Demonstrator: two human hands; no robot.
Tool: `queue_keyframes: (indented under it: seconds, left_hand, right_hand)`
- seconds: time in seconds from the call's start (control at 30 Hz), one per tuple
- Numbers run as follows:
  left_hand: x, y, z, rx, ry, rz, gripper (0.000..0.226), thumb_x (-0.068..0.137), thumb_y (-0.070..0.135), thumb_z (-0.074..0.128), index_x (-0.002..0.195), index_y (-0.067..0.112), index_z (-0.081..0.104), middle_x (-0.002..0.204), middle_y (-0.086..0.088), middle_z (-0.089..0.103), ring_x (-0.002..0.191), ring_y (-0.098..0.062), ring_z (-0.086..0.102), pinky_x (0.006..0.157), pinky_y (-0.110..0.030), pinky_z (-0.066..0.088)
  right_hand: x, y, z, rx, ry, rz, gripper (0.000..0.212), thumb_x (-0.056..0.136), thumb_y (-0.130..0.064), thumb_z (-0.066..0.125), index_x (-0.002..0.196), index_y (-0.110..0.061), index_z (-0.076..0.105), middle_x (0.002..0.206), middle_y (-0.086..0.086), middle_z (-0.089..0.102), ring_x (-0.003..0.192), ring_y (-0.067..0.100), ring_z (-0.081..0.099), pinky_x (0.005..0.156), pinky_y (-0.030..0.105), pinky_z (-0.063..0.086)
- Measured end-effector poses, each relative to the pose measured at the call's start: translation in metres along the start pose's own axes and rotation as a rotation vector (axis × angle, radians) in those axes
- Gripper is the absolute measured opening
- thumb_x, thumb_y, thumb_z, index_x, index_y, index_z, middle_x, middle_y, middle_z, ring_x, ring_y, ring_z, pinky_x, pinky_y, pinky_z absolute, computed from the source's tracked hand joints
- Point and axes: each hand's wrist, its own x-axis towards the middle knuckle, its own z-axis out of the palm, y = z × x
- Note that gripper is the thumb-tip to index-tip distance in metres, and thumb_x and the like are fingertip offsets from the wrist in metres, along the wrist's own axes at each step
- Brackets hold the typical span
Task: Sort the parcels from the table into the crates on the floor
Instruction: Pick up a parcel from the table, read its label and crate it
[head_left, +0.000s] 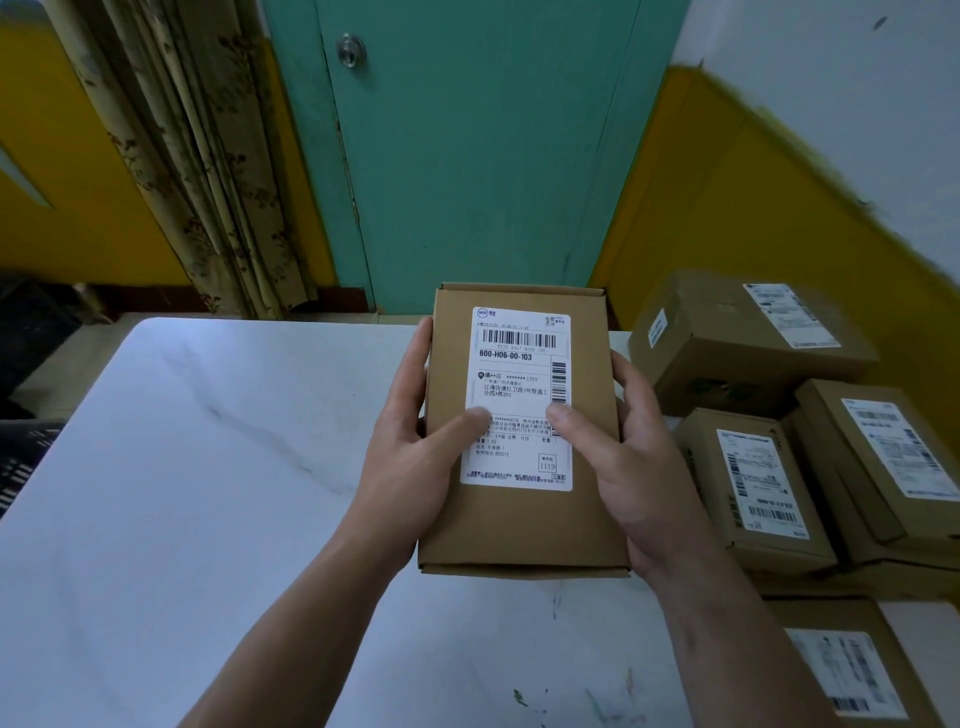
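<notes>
A brown cardboard parcel (519, 525) with a white shipping label facing up is held above the white marble table (182, 493). My left hand (415, 447) grips its left edge, thumb lying on the label. My right hand (634, 447) grips the right edge, thumb also on the label. Several more labelled brown parcels (753, 483) are stacked on the table's right side. A dark crate (21, 462) shows at the left edge, below table height.
A teal door (467, 156) stands behind the table, with a patterned curtain (197, 156) to its left. Yellow and white wall runs along the right. The left and middle of the table surface show only faint marks.
</notes>
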Motion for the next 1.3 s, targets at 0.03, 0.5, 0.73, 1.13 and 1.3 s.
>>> queue_keyframes:
  seconds: [0.03,0.5,0.73,1.13,1.3]
  left_hand:
    - [0.0000,0.0000,0.0005,-0.003,0.014,0.010,0.076,0.094,0.003,0.062,0.142,0.058,0.038,0.122,0.016,0.068,0.100,-0.014,0.072,0.073,-0.032,0.061]
    - [0.0036,0.0002,-0.0023,-0.040,0.077,0.021,0.068,0.094,0.013,0.065,0.140,0.056,0.041,0.118,0.019,0.070,0.097,-0.014,0.073,0.073,-0.034,0.062]
    - [0.0026,-0.0044,-0.0051,0.018,0.000,-0.027,0.082,0.094,0.001,0.058,0.139,0.065,0.035,0.113,0.028,0.068,0.101,-0.009,0.071,0.075,-0.027,0.060]
    - [-0.0010,-0.0057,-0.0040,-0.018,0.043,0.047,0.069,0.078,0.023,0.071,0.131,0.060,0.047,0.125,0.014,0.067,0.106,-0.018,0.070,0.081,-0.042,0.061]
    - [0.0001,-0.0066,-0.0055,-0.032,0.059,0.022,0.067,0.090,0.015,0.072,0.134,0.059,0.047,0.124,0.015,0.067,0.105,-0.018,0.071,0.082,-0.043,0.061]
  right_hand:
    - [0.0004,-0.0006,-0.0001,0.000,-0.003,-0.004,0.060,0.091,-0.027,0.072,0.140,-0.045,0.043,0.118,-0.013,0.071,0.099,0.014,0.074,0.084,0.046,0.062]
    - [-0.0013,0.0025,0.0006,-0.041,-0.062,-0.032,0.064,0.090,-0.027,0.073,0.141,-0.050,0.042,0.119,-0.016,0.070,0.104,0.011,0.071,0.084,0.040,0.062]
    - [-0.0019,0.0039,-0.0013,-0.002,-0.063,-0.024,0.062,0.093,-0.021,0.071,0.142,-0.048,0.044,0.115,-0.017,0.072,0.101,0.009,0.072,0.073,0.031,0.062]
    - [-0.0029,0.0038,0.0002,-0.002,-0.046,-0.028,0.066,0.089,-0.032,0.073,0.143,-0.051,0.041,0.124,-0.017,0.068,0.108,0.012,0.069,0.081,0.039,0.063]
    - [-0.0053,0.0070,0.0009,0.027,-0.060,-0.042,0.065,0.091,-0.026,0.072,0.144,-0.048,0.042,0.123,-0.014,0.069,0.110,0.013,0.069,0.083,0.038,0.062]
